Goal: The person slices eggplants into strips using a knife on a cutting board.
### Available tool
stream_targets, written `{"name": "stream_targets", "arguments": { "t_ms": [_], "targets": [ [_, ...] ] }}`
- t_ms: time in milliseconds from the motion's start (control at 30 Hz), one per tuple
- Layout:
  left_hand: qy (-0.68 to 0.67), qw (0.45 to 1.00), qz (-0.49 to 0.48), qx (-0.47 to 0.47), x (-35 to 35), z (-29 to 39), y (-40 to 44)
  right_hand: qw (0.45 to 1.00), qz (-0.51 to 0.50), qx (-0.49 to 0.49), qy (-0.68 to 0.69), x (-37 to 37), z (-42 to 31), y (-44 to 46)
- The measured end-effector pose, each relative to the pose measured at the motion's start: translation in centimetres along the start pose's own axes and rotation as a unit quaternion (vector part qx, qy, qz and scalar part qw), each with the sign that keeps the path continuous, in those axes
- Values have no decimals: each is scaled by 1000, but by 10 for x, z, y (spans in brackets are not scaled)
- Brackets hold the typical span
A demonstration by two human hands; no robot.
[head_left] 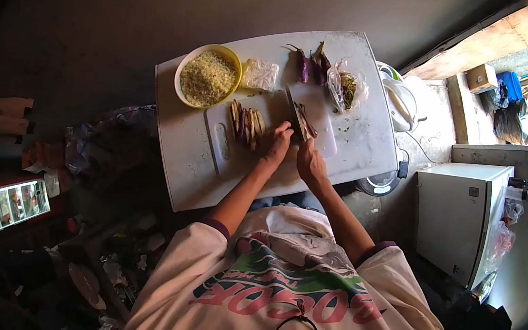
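A white cutting board (218, 134) lies on the table under both my hands. My right hand (311, 162) is closed round the handle of a knife (295, 111), its blade pointing away over the board. Purple-skinned eggplant strips (307, 121) lie along the blade's right side. Left of the knife, my left hand (276, 142) is closed with its fingertips bunched near the board; what they pinch, if anything, is too small to make out. More cut eggplant strips (246, 125), pale inside, rest in a row on the board's left part.
A yellow-rimmed bowl (239, 69) of pale grains stands at the table's back left, beside a clear plastic packet (260, 74). Whole eggplants (319, 67) and a plastic bag (336, 85) with scraps lie at the back right. A white fridge (449, 217) stands right of the table (176, 184).
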State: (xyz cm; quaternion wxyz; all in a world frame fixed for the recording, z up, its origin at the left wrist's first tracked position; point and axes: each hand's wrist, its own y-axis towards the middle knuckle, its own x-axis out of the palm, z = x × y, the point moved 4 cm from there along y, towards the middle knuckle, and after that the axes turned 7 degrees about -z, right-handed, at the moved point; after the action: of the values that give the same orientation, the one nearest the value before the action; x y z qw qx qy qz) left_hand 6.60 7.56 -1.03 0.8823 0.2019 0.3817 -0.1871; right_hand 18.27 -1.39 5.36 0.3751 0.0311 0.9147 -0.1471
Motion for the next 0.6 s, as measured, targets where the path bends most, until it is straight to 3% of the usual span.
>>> {"name": "stream_targets", "arguments": {
  "t_ms": [167, 333, 433, 500, 533, 600],
  "targets": [
    [-3, 1000, 17, 13, -7, 6, 2, 994, -72, 75, -19, -2, 15, -43],
    [3, 1000, -15, -3, -29, 22, 7, 997, -60, 41, -20, 2, 21, -15],
    [-73, 996, -41, 23, -34, 21, 9, 999, -34, 23, 19, -9, 4, 9],
    [-61, 996, -60, 3, -33, 16, 9, 973, -149, 126, 126, -20, -10, 9],
    [-59, 997, -57, 5, -31, 12, 10, 973, -147, 122, 126, -18, -7, 7],
    [-52, 998, -5, 37, -30, 6, 10, 992, -80, -40, 89, -20, -5, -3]
  ]
}}
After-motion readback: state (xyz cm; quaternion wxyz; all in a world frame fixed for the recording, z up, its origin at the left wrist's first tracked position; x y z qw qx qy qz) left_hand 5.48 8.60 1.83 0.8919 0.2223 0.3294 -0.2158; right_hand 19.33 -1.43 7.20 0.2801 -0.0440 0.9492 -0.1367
